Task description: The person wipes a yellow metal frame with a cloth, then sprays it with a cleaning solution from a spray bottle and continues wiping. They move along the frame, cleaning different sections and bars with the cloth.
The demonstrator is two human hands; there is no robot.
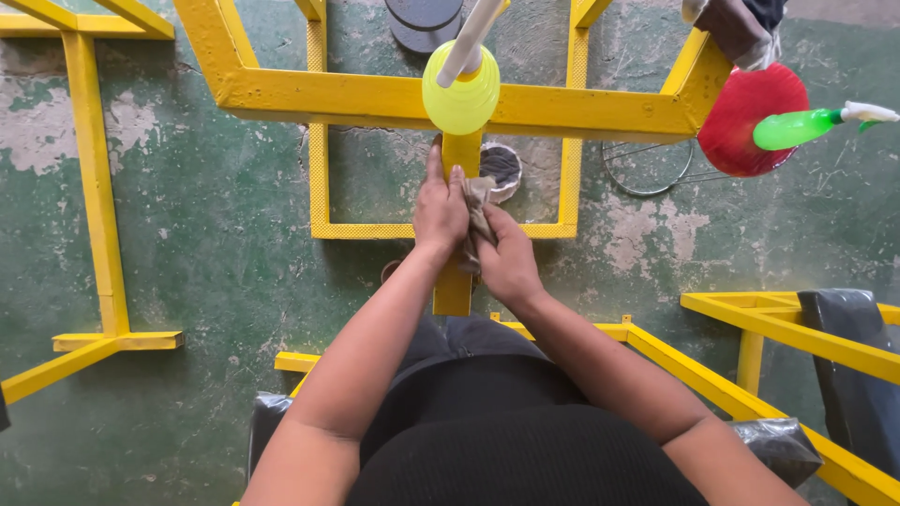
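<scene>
Floor [216, 234]: concrete, worn green paint, grey-white bare patches at 9 and 3 o'clock. Yellow metal frames stand on it: one [94, 187] at 9 o'clock, another [797, 337] at 4 o'clock beside black plastic wrapping [848, 365]. Wire ring [647, 169] lies at 2 o'clock; dark round discs [424, 21] at 12 o'clock; light even, soft shadows.
</scene>
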